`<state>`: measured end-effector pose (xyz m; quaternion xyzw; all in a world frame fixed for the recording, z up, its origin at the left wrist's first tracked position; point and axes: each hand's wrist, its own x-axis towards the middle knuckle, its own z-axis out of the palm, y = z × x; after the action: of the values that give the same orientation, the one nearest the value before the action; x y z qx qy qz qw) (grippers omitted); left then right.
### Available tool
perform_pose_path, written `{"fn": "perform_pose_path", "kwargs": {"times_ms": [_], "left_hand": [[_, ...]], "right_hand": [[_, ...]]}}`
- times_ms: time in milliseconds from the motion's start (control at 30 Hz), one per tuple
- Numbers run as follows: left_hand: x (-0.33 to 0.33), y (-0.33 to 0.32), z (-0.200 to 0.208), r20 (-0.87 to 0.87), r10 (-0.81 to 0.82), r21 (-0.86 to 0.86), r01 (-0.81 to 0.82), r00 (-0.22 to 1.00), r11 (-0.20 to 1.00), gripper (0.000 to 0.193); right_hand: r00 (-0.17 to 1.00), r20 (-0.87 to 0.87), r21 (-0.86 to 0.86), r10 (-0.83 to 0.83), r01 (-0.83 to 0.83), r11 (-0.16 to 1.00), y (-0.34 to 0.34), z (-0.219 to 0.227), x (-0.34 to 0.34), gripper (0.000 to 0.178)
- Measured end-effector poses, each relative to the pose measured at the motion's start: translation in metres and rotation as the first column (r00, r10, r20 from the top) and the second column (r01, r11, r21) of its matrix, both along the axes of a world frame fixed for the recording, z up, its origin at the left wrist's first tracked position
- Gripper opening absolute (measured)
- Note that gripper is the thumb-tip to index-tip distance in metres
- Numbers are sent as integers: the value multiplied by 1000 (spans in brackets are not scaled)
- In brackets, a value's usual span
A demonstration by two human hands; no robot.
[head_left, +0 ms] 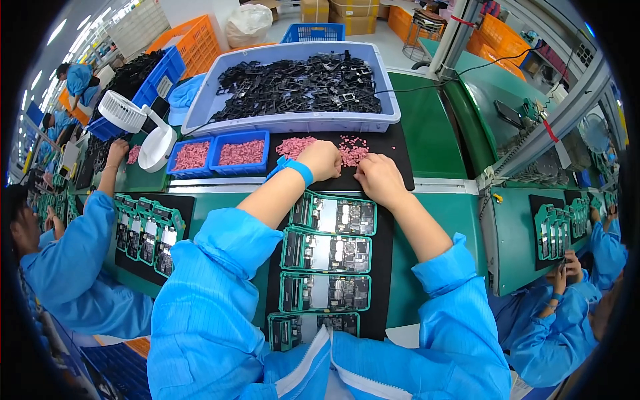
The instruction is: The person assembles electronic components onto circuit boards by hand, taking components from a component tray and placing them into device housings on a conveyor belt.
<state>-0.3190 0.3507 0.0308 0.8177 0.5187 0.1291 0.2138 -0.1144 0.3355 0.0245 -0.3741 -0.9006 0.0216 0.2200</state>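
Observation:
My left hand (pixel 321 160), with a blue band on its wrist, is closed with fingertips turned down among small pink pieces (pixel 294 146) on a black mat (pixel 402 150). Just right of it, my right hand (pixel 381 177) has its fingers curled down at the edge of the scattered pink pieces (pixel 353 148). Whatever either hand pinches is hidden by the fingers. Below my hands, several green frames (pixel 327 251) holding phone circuit boards lie in a column. The topmost frame (pixel 335 215) is nearest to both hands.
Two blue boxes (pixel 241 155) of pink pieces stand left of my hands. Behind them is a large tub (pixel 293 124) of black plastic parts. A white fan (pixel 158 147) stands at left. Co-workers sit on both sides; one's hand (pixel 117 152) reaches near the fan.

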Motion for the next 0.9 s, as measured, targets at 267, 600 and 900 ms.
{"fn": "perform_pose_path", "kwargs": {"times_ms": [267, 600, 900], "left_hand": [[16, 2, -3, -170, 46, 100, -29, 984, 995, 11], [21, -27, 21, 8, -172, 62, 172, 985, 983, 10], [41, -69, 14, -22, -267, 368, 256, 964, 894, 5]], "right_hand": [[980, 195, 82, -41, 26, 996, 0, -3, 1, 6], [1000, -19, -106, -5, 3, 994, -33, 17, 37, 5], [994, -58, -201, -94, 81, 976, -83, 6, 59, 5]]}}
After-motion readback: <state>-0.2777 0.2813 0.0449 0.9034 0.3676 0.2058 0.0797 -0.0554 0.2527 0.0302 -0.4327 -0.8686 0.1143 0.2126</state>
